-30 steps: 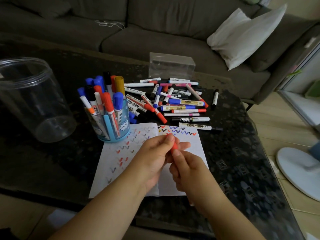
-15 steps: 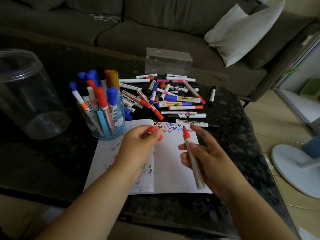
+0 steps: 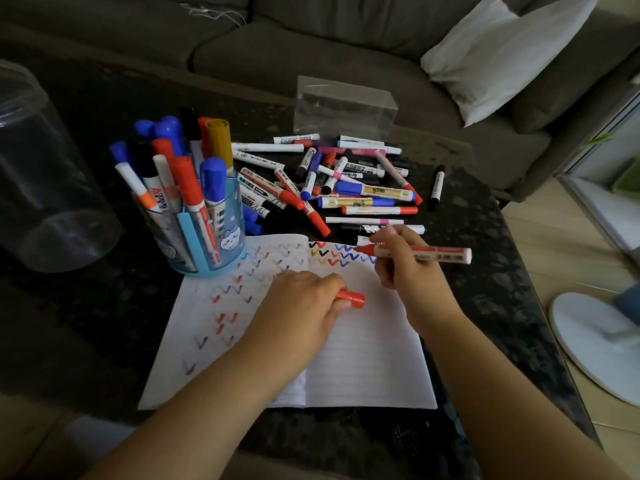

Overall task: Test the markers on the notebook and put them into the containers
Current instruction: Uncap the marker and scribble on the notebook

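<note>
Gripping an uncapped red marker (image 3: 420, 253), the right hand (image 3: 403, 263) holds its tip at the row of coloured zigzag marks along the top of the open notebook (image 3: 363, 358). Left hand (image 3: 301, 306) rests on the page, its grip pinching the red cap (image 3: 353, 299). Behind the notebook, loose markers (image 3: 346, 181) lie heaped on the dark tabletop (image 3: 86, 323). A blue cup (image 3: 207, 233) crammed with upright markers stands touching the notebook's top left corner. A clear jar (image 3: 45, 174) stands far left, and a clear box (image 3: 343, 105) behind the heap.
</note>
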